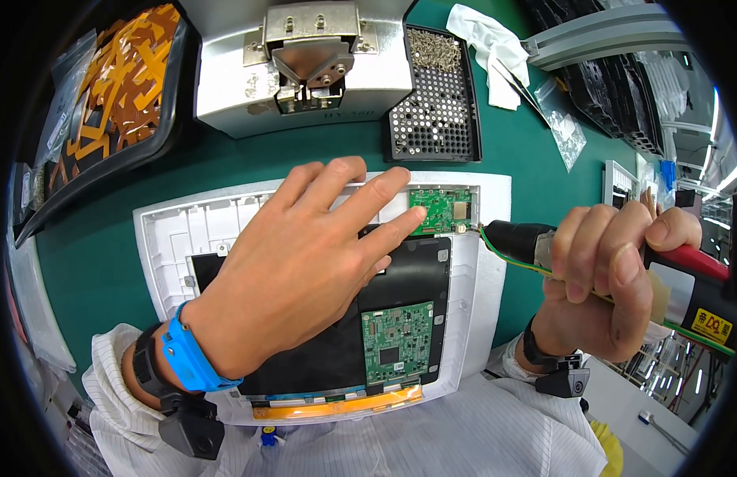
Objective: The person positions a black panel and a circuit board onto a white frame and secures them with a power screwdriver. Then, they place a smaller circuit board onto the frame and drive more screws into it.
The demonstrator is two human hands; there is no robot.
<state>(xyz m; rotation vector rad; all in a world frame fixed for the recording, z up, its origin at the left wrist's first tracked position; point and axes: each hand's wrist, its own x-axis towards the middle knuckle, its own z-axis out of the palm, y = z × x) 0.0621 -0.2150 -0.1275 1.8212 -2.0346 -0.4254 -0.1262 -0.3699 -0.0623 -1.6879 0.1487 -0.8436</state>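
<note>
My right hand [599, 274] is wrapped round an electric screwdriver [515, 238] with a black nose and a red back part. A green-yellow wire runs along it. Its tip points left at the corner of a small green circuit board [438, 205]. That board sits in the top right of a white plastic housing [470, 318]. My left hand [293, 254] lies spread over the housing, its fingertips by the small board and the upper edge. Under it is a black panel [404, 274], partly hidden, bearing a larger green circuit board [398, 342]. An orange strip [344, 402] runs along the near edge.
Beyond the housing stands a silver-grey machine [305, 115]. To its right is a black tray [476, 119] of small metal parts. A black bin [173, 119] holds orange film pieces at the left. A white cloth [488, 48], tweezers [518, 83] and a clear bag [565, 127] lie far right.
</note>
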